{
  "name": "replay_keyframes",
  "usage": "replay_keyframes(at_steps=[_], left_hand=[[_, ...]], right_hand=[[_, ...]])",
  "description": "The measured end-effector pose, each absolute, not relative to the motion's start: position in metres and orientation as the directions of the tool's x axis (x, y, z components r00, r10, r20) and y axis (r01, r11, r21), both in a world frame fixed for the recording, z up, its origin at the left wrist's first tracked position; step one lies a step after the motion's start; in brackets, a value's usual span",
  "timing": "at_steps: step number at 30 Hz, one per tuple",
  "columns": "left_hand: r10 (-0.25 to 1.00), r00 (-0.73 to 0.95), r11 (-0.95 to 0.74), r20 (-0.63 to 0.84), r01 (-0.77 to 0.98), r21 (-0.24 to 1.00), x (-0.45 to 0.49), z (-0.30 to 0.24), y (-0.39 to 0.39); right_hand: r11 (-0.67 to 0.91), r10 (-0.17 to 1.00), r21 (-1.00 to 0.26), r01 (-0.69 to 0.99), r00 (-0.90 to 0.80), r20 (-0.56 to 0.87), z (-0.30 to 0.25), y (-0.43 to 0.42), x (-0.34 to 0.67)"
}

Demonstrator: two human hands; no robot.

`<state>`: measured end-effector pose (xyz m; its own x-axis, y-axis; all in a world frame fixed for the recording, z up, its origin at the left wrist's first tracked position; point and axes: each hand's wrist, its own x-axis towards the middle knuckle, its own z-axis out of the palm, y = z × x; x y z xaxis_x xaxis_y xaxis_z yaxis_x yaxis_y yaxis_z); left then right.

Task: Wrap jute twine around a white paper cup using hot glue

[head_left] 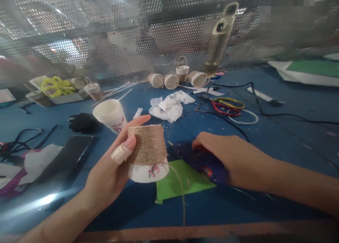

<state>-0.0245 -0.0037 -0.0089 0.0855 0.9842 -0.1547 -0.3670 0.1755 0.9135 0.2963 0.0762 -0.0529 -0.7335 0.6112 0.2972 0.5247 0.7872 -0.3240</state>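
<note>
My left hand (113,162) is closed around a paper cup (148,172) turned rim down, with a bandage-like wrap on the thumb. Brown twine (148,144) is wound round most of the cup, leaving a white band with pink blossoms at the rim. From there a loose strand of twine hangs past the table's front edge. My right hand (222,155) grips a dark blue glue gun (201,162), slightly blurred, its pale nozzle pointing toward the cup. Beneath the gun lies a green sheet (177,186). The right fingertips are partly hidden behind the gun.
Stacked paper cups (108,112) stand behind my left hand. Crumpled white lace (172,105) lies mid-table. Several twine-wrapped cups (182,73) sit at the back near a bottle (218,42). A black cable (291,117) crosses the right; a phone (69,158) lies left.
</note>
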Motion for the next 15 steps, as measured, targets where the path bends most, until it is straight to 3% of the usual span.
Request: replay_keyframes(at_steps=[3, 8, 11, 15], left_hand=[[0.983, 0.081, 0.180, -0.162, -0.347, 0.920, -0.024, -0.009, -0.003], [0.990, 0.081, 0.135, -0.113, -0.359, 0.924, -0.018, -0.012, -0.002], [0.993, 0.032, 0.120, -0.116, -0.266, 0.956, -0.013, -0.014, -0.006], [0.995, 0.081, 0.062, -0.053, -0.111, 0.992, -0.013, -0.019, -0.013]], right_hand=[[0.791, 0.597, -0.331, 0.515, -0.768, 0.231, -0.046, 0.078, 0.294], [0.883, 0.445, -0.319, 0.345, -0.831, 0.333, -0.035, 0.071, 0.295], [0.812, 0.497, -0.527, 0.252, -0.772, 0.397, -0.030, 0.057, 0.292], [0.492, 0.668, -0.847, 0.204, -0.712, 0.216, -0.025, 0.042, 0.282]])
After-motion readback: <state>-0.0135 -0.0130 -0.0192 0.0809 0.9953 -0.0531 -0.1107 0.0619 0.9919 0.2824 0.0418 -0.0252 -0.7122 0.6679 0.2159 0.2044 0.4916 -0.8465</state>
